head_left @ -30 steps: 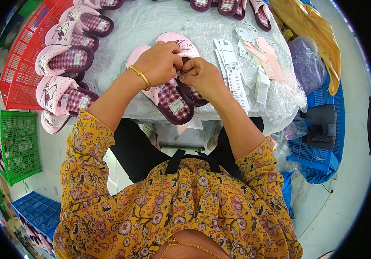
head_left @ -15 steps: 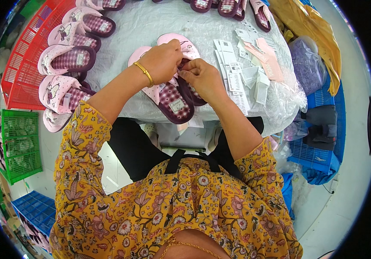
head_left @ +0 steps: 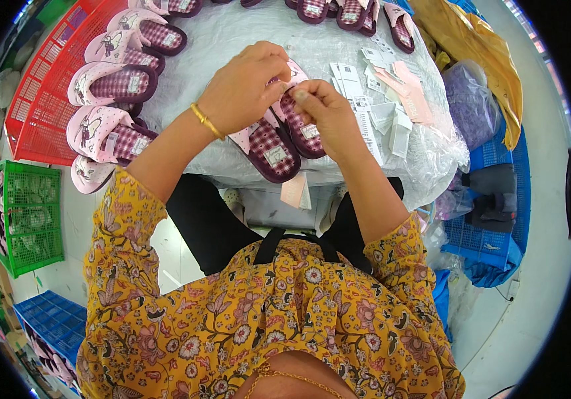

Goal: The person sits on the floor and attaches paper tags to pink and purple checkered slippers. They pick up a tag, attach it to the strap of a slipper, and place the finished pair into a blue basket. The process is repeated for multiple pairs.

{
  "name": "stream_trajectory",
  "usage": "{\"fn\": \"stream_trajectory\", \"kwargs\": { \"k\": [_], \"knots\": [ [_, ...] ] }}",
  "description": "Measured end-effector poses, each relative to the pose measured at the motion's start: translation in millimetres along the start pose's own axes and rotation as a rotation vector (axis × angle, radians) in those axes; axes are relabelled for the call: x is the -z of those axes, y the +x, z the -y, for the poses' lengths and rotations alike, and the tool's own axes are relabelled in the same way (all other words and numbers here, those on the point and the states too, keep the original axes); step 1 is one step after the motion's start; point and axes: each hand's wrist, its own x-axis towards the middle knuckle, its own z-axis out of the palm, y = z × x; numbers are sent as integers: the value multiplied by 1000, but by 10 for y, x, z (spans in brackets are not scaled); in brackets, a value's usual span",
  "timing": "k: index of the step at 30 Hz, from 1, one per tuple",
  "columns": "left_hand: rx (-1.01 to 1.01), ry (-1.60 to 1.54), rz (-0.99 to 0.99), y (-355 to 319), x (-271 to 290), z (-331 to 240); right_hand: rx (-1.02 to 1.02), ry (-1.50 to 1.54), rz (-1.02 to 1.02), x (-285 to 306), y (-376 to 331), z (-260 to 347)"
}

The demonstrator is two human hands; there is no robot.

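A pair of pink slippers with plum checked insoles lies on the plastic-covered table in front of me: one slipper point(head_left: 273, 158) to the left, the other point(head_left: 306, 131) beside it on the right. Over their pink uppers, my left hand point(head_left: 249, 88) has its fingers bent and closed. My right hand point(head_left: 329, 114) pinches with thumb and forefinger close to the left fingertips. A tiny pale bit shows where the fingertips meet, too small to name. Both hands hide much of the uppers. A pink and white card tag point(head_left: 293, 191) hangs at the table's near edge, below the slippers.
Several matching slippers point(head_left: 126, 84) line the table's left side, and others point(head_left: 352, 13) stand at the far edge. White labels point(head_left: 355, 100) and pink cards point(head_left: 408, 93) lie to the right. Around the table are a red basket point(head_left: 39, 113), a green crate point(head_left: 33, 216) and a blue crate point(head_left: 485, 236).
My left hand has moved slightly left and up, and the right hand a little to the right. The card tag at the near edge shows more fully. The left-side slippers appear shifted a little right.
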Motion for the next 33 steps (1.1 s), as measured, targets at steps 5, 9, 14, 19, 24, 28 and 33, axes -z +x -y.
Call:
{"fn": "stream_trajectory", "kwargs": {
  "k": [5,9,14,19,24,28,33],
  "knots": [
    [1,211,41,-418,101,-187,14,355,15,21,-207,110],
    [6,261,64,-605,-76,-65,5,-86,46,-15,-304,96],
    [13,251,117,-513,-231,106,16,-492,-10,-153,-291,-108],
    [79,194,207,-512,-323,291,64,-705,-34,-253,-271,-162],
    [84,163,194,-507,-305,280,144,-794,-89,-247,-228,-268],
    [102,144,201,-507,-298,278,132,-795,-107,-280,-224,-247],
    [109,133,193,-514,-309,287,136,-814,-113,-289,-217,-231]
  ]
}}
